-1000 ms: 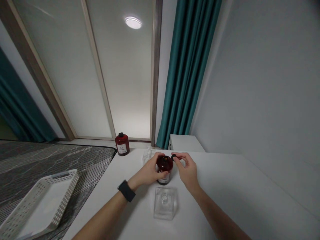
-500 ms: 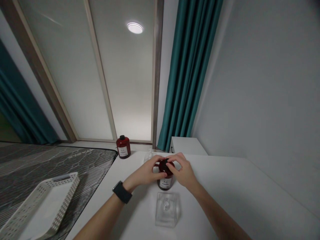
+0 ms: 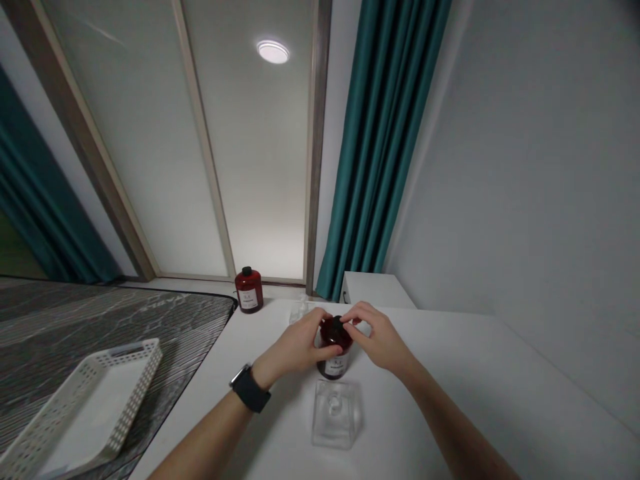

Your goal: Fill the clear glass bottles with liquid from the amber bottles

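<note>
A dark red bottle (image 3: 336,365) with a white label stands upright on the white table in front of me. My left hand (image 3: 305,339) is wrapped round its upper body from the left, with the thumb across the front. At the top, my right hand (image 3: 376,337) pinches the bottle's black cap (image 3: 339,322) between thumb and fingers. Just nearer to me lies a clear square glass bottle (image 3: 333,413) with a round neck. Another clear bottle (image 3: 300,309) is partly hidden behind my left hand.
A second red bottle (image 3: 249,291) with a black cap stands at the table's far left corner. Left of the white table (image 3: 450,373) sits a white perforated basket (image 3: 95,407) on a dark grey patterned surface. A white cabinet (image 3: 377,291) and a teal curtain (image 3: 385,167) are behind.
My right hand has shifted slightly, its fingers now at the right side of the cap, so more of the bottle's top shows. My left hand keeps its hold.
</note>
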The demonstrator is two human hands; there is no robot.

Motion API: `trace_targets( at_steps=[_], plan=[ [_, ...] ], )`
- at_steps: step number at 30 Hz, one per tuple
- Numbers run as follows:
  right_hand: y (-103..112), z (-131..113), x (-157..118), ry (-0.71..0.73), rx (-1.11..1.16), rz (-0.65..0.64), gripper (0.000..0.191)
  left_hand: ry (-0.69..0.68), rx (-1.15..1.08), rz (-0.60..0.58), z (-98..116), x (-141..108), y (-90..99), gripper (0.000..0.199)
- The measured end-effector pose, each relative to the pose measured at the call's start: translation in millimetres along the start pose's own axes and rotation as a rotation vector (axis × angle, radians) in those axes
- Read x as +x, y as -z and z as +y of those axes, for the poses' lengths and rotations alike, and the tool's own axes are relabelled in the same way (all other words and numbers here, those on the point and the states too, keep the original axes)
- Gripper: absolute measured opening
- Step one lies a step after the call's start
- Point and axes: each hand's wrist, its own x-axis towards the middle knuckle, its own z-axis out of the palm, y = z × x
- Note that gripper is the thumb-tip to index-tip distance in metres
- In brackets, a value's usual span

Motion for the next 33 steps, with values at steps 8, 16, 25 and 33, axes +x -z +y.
trace_targets(
  at_steps=[8,16,25,33],
  plan=[
    [-0.1,1.1,-0.1,-0.029,0.052,0.06,0.018,0.001,-0.031,-0.016,-4.2,0.6,-0.6,0.039],
    [-2.0,1.7,-0.7,0.012,0.049,0.058,0.025,0.009,-0.045,-0.024,0.3,0.3,2.1,0.04],
    [-4.5,7.8,-4.8,0.019,0.005,0.03,0.036,-0.004,-0.057,-0.022,-0.6,0.4,1.6,0.04],
    [-5.5,10.8,-4.4,-0.029,0.043,-0.055,0.03,-0.026,-0.058,-0.024,-1.4,0.9,1.3,0.04]
  ],
)
